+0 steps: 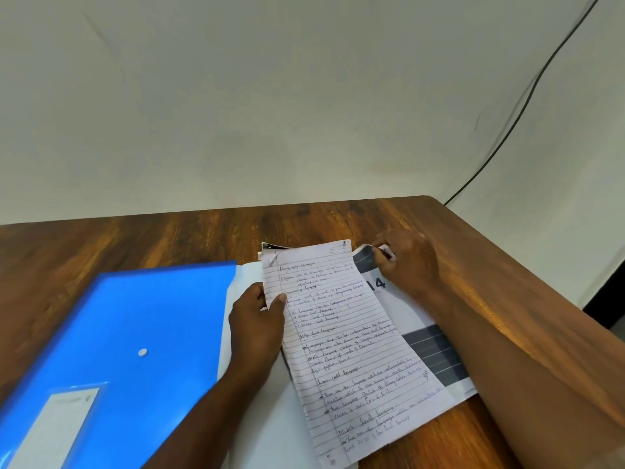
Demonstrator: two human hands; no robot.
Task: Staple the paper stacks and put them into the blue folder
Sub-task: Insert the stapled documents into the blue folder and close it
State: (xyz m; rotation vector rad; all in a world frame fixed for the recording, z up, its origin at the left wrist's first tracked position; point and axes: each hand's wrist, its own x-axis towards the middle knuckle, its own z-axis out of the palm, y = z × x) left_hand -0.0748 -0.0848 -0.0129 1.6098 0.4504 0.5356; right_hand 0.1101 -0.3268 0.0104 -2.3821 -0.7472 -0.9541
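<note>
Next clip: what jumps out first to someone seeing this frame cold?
The bright blue folder dominates the left of the wooden table, lying flat with a white snap button on it. Right of it, the left hand pinches the left edge of a handwritten lined sheet, while the right hand grips the far corner of a printed page underneath. A black cable runs down the wall at upper right.

Left hand (pixel 257 328) pinching handwritten sheet (pixel 341 343), right hand (pixel 407 262) on printed page corner (pixel 367 257), blue folder (pixel 111 346) at table's (pixel 169 242) left edge.
</note>
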